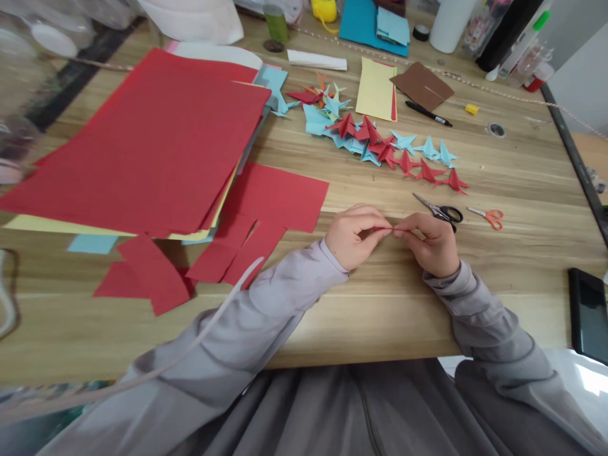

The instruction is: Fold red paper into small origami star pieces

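My left hand and my right hand meet fingertip to fingertip over the wooden table. Between them a small piece of red paper is pinched, mostly hidden by the fingers. Just beyond my right hand lie black-handled scissors, and orange-handled scissors rest to their right. Farther back, folded red paper figures and light blue ones form rows. A red sheet and cut red pieces are left of my left hand.
A large stack of red sheets covers the left side. Yellow paper, brown paper and a black pen lie at the back. A phone sits at the right edge. A pale cable crosses above my left sleeve.
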`<action>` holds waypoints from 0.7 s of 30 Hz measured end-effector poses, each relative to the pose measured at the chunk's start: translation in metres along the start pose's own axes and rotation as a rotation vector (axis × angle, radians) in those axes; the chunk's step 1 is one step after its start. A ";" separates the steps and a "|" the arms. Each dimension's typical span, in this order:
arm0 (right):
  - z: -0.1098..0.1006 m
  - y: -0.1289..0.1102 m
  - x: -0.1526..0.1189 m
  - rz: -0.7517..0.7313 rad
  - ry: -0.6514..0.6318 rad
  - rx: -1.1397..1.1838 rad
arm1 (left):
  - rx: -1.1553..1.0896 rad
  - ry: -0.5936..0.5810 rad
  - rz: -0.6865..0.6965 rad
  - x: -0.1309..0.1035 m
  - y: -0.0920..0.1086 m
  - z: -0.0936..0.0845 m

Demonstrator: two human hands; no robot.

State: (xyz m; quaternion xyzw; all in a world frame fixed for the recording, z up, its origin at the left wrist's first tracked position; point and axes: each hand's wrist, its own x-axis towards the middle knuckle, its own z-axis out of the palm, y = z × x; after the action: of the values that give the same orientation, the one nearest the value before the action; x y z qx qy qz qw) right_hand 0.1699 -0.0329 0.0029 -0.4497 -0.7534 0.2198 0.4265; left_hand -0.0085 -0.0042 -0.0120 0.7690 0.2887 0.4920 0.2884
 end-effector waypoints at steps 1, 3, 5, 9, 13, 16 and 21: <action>0.000 0.000 0.000 -0.004 -0.002 0.006 | 0.002 -0.002 0.008 0.000 0.000 0.000; 0.000 0.000 -0.001 -0.004 -0.002 0.020 | 0.009 -0.004 0.018 0.000 0.000 0.000; 0.001 0.001 -0.001 0.018 0.003 0.022 | 0.018 -0.004 0.016 0.000 0.000 0.000; 0.002 0.003 -0.002 0.100 0.035 0.018 | 0.020 0.041 -0.029 0.000 0.000 0.000; 0.001 0.003 -0.002 0.111 0.066 0.034 | 0.007 0.079 -0.038 0.001 -0.001 0.000; 0.001 0.002 -0.001 0.112 0.041 0.029 | -0.008 0.069 -0.014 0.000 -0.001 0.001; 0.001 0.001 0.000 0.084 0.010 0.020 | -0.018 0.045 -0.009 -0.001 -0.001 0.002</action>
State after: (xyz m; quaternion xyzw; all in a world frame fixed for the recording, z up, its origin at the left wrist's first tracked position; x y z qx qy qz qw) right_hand 0.1691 -0.0327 0.0014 -0.4777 -0.7295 0.2428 0.4251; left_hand -0.0073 -0.0043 -0.0142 0.7539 0.2942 0.5103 0.2910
